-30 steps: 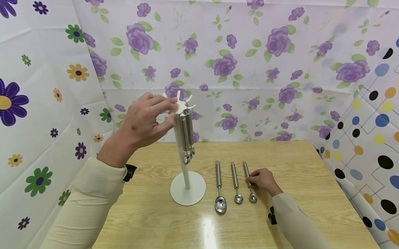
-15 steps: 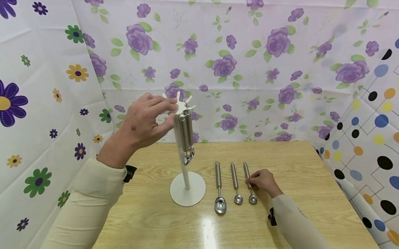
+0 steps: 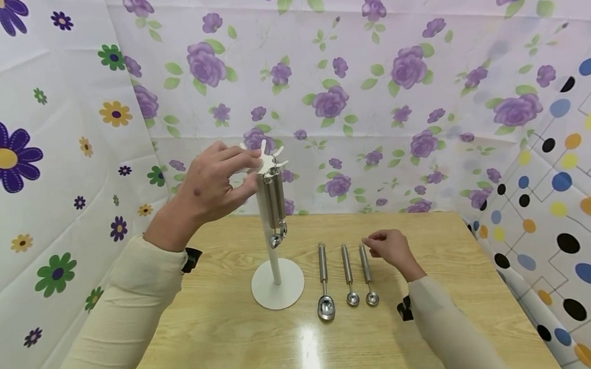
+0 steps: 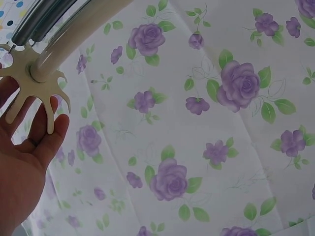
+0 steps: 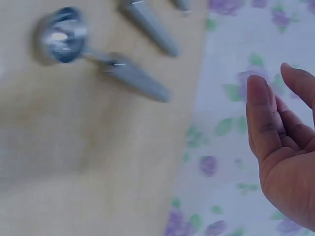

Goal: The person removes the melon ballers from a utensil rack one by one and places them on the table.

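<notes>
My left hand [image 3: 208, 179] grips the spoked top of a white hook stand [image 3: 267, 165]. In the left wrist view, its fingers lie around the arms of the hooked top [image 4: 22, 69]. Several metal-handled scoops [image 3: 274, 201] hang from the hooks on the stand's right side, bowls down. My right hand [image 3: 391, 249] is over the table just beside the upper end of the rightmost scoop [image 3: 365, 263]. In the right wrist view, thumb and fingers are apart with nothing between them, and that scoop [image 5: 135, 78] lies free on the wood.
A middle scoop [image 3: 347, 263] and a larger scoop with an oval bowl [image 3: 322, 263] lie alongside, between the rightmost one and the stand's round base [image 3: 289, 298]. Flowered cloth [image 3: 330, 58] backs the wooden table [image 3: 222, 328], with patterned cloths at both sides.
My right hand has let go of the rightmost scoop's handle and moved up and away toward its far end. The left hand keeps its hold on the stand. The head view has tilted slightly.
</notes>
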Available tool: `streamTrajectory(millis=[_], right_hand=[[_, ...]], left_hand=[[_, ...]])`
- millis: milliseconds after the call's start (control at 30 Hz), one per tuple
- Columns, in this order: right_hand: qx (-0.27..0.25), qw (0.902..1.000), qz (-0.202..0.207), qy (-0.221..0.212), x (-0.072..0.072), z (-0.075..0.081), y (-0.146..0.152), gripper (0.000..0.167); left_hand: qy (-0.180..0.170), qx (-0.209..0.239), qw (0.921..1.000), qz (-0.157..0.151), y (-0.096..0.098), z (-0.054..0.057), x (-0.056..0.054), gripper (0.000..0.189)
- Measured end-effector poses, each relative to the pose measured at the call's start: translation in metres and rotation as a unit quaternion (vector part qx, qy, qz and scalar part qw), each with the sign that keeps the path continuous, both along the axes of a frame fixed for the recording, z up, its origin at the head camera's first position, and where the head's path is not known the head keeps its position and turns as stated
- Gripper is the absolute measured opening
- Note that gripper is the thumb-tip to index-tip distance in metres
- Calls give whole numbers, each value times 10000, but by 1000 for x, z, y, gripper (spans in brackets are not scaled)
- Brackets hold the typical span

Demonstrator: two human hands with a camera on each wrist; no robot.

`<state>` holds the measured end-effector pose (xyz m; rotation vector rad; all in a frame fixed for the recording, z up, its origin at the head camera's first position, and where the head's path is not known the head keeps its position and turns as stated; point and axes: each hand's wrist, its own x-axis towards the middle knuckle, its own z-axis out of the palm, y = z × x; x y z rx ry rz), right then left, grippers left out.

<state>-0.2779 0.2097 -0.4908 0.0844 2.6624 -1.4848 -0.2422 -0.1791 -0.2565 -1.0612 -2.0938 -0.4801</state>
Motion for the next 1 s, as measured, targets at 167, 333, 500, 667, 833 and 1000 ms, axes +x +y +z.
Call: streamTrajectory(millis=[167,333,500,667,833,1000], right_hand=[[24,9995,225,215,0,33,-10,42],[-49,9981,478,373,3,56,-20,41],[-296,9919,1025,684,3,74,-32,39],[-559,9840,1485,814,3,94,-43,39],[-742,9771,1773,912,4,115,-58,39],[-936,9716,1934,994,5,129,-73,37]], left_hand=[[-98,38,9999,-27,-2,1,2,22],[-359,54,9993,-97,-3,2,2,25],[-525,71,9983,-260,-4,3,1,28],[-642,121,9967,-473,-6,1,-2,29],[-626,181,9957,-663,-8,1,-6,28],[-531,202,9954,-774,-9,1,-7,27]])
